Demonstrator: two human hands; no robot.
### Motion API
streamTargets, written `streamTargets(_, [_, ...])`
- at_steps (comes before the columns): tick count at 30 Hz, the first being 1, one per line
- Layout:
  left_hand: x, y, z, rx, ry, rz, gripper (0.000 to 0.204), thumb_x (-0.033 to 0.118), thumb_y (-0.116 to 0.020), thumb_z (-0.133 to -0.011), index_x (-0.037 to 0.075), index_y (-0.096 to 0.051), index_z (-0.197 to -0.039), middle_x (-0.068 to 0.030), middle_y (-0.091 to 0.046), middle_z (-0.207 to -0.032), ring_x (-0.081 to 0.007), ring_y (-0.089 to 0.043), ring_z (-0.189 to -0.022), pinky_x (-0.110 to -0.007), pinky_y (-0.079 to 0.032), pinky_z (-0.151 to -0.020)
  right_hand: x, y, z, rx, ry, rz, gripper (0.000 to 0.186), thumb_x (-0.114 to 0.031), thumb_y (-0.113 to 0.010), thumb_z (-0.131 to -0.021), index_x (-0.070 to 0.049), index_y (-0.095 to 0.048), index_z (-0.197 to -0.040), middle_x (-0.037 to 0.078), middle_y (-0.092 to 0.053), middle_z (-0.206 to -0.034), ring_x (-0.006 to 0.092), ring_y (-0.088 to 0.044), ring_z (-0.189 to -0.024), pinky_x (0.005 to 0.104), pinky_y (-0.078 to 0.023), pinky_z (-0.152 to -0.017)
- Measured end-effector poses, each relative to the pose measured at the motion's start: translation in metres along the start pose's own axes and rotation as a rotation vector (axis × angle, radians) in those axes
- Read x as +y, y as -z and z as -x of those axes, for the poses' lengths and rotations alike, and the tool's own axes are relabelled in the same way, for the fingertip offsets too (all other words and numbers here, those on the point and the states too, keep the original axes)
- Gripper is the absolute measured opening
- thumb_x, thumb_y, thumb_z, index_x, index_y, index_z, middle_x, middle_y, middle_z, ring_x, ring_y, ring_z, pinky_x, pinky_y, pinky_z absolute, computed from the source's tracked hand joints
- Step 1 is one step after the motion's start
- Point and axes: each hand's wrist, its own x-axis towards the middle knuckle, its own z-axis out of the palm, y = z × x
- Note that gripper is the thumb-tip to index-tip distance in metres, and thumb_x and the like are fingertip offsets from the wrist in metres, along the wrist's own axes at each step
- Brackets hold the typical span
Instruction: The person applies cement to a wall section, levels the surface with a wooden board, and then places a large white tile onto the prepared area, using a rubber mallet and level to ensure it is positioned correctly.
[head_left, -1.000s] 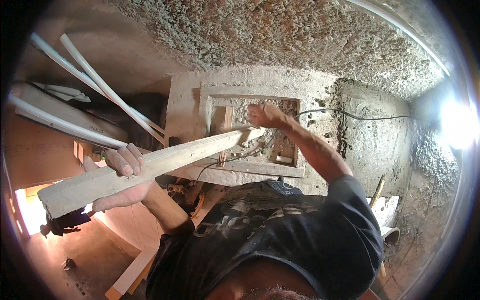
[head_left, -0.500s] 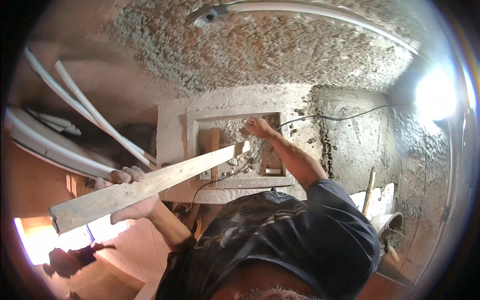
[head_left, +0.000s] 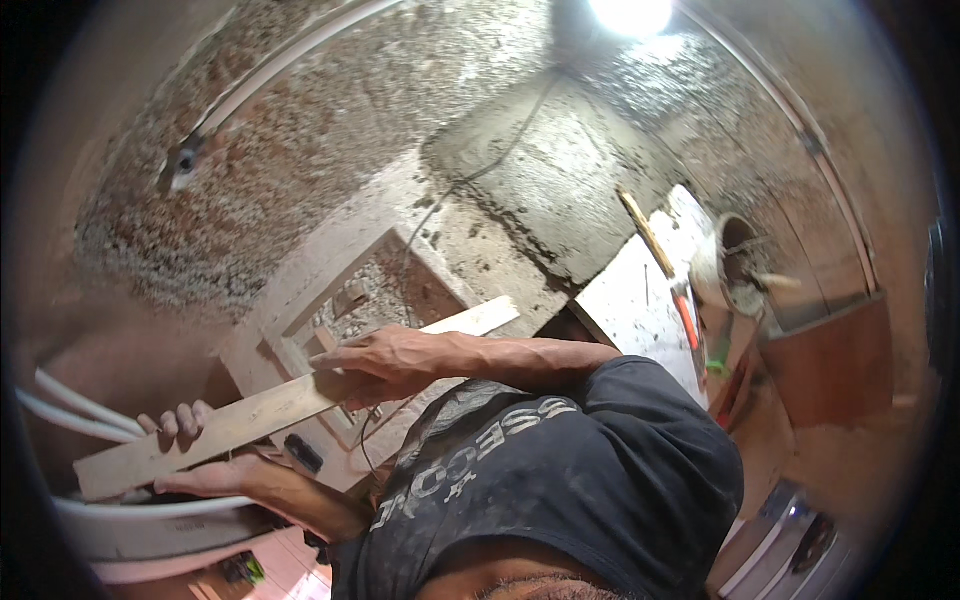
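Note:
A long pale wooden plank (head_left: 255,415) lies slantwise across my front, from the lower left up toward the middle. My left hand (head_left: 195,455) grips it near its left end, with fingertips over the far edge and the thumb side along the near edge. My right hand (head_left: 385,362) is wrapped over the plank right of its middle; some fingers are hidden behind the wood. Beneath the plank is a rectangular recess with a pale raised frame (head_left: 305,310), holding rubble. A dark cable (head_left: 500,160) runs over the wet grey mortar patch (head_left: 560,170) and into the recess.
At right, a white board (head_left: 640,300) carries a wooden strip (head_left: 645,230) and an orange-handled tool (head_left: 686,318). Beside it stands a bucket (head_left: 708,265). White pipes (head_left: 90,405) lie at left. A rough wall (head_left: 330,130) rises beyond, and a bright lamp (head_left: 632,12) shines at the top.
My right hand has left the recess's rubble and now grips the plank. My left hand still holds it. The view has swung to the right, bringing the board and bucket further in.

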Motion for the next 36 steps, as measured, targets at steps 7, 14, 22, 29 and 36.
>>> streamTargets(7, [-0.136, -0.046, 0.1, -0.274, 0.598, -0.516, 0.084, 0.068, -0.038, -0.086, -0.004, -0.039, -0.128, -0.0089, -0.052, -0.099, -0.0194, -0.055, -0.083, -0.034, -0.048, -0.076, 0.02, 0.016, 0.15, 0.276, -0.64, 0.064, 0.05, -0.023, -0.079, -0.068, -0.004, -0.053, -0.107, 0.016, -0.056, -0.1, 0.0296, -0.057, -0.092, 0.0394, -0.046, -0.075])
streamTargets(14, [-0.202, 0.019, 0.22, -0.685, 1.388, -0.306, 0.058, 0.051, -0.043, -0.093, 0.003, -0.047, -0.125, -0.0092, -0.059, -0.106, -0.0166, -0.059, -0.087, -0.028, -0.046, -0.076, 0.012, 0.007, 0.291, 0.824, -1.079, 0.473, 0.029, -0.009, -0.063, -0.075, -0.004, -0.051, -0.1, 0.018, -0.057, -0.087, 0.0331, -0.059, -0.079, 0.0414, -0.048, -0.07])
streamTargets(22, [-0.234, 0.061, 0.248, -0.856, 1.38, -0.679, 0.045, 0.038, -0.049, -0.094, 0.002, -0.05, -0.122, -0.0081, -0.062, -0.101, -0.0127, -0.059, -0.081, -0.025, -0.047, -0.071, 0.095, 0.049, 0.378, 0.935, -1.153, 0.809, 0.035, -0.009, -0.058, -0.075, -0.003, -0.048, -0.108, 0.02, -0.056, -0.094, 0.0387, -0.056, -0.088, 0.0454, -0.046, -0.077])
streamTargets(29, [-0.264, 0.041, 0.248, -0.67, 1.24, -0.795, 0.04, 0.033, -0.05, -0.095, 0.002, -0.051, -0.121, -0.0068, -0.062, -0.1, -0.0118, -0.059, -0.077, -0.024, -0.046, -0.067, 0.181, 0.115, 0.342, 0.839, -1.094, 0.778, 0.034, -0.009, -0.056, -0.078, -0.002, -0.044, -0.109, 0.021, -0.053, -0.096, 0.0388, -0.054, -0.09, 0.0457, -0.045, -0.078])
streamTargets(36, [-0.285, 0.054, 0.29, -0.577, 1.305, -0.764, 0.04, 0.033, -0.05, -0.094, 0.003, -0.051, -0.12, -0.0057, -0.061, -0.099, -0.0099, -0.057, -0.075, -0.022, -0.046, -0.064, 0.216, 0.158, 0.332, 0.762, -1.049, 0.774, 0.064, -0.015, -0.064, -0.078, -0.006, -0.035, -0.134, 0.021, -0.05, -0.112, 0.0381, -0.049, -0.105, 0.0451, -0.043, -0.089])
